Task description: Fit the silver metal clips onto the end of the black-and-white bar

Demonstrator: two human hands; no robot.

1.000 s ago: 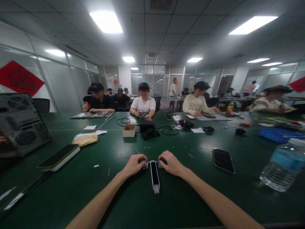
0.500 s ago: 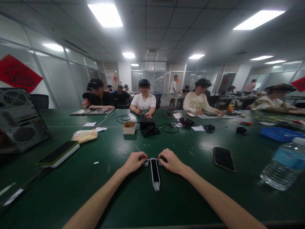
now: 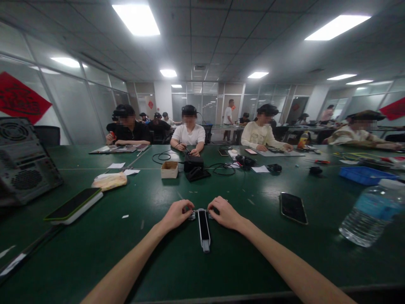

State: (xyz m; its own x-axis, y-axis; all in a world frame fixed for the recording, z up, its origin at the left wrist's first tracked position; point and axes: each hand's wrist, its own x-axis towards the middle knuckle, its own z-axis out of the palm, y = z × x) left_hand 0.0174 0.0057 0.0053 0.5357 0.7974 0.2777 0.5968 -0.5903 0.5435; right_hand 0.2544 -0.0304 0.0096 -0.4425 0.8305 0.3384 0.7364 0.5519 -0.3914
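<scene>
A slim device with a black face, a white rim and a grey end lies on the green table, pointing toward me. Small clear-and-grey pieces stick out on both sides of its far end. My left hand is closed, its fingertips pinching the left clear piece. On the other side, my right hand is closed with thumb and finger on the right clear piece, which the fingers mostly cover. What kind of device this is, I cannot make out.
A phone and a water bottle stand to the right, near a blue tray. To the left are a green-edged device, a plastic bag and a computer case. A small box and cables lie ahead; co-workers sit opposite.
The whole view has shifted slightly, with things appearing a little further left. Both hands keep their pinch at the device's sides, with no clear movement of the device itself.
</scene>
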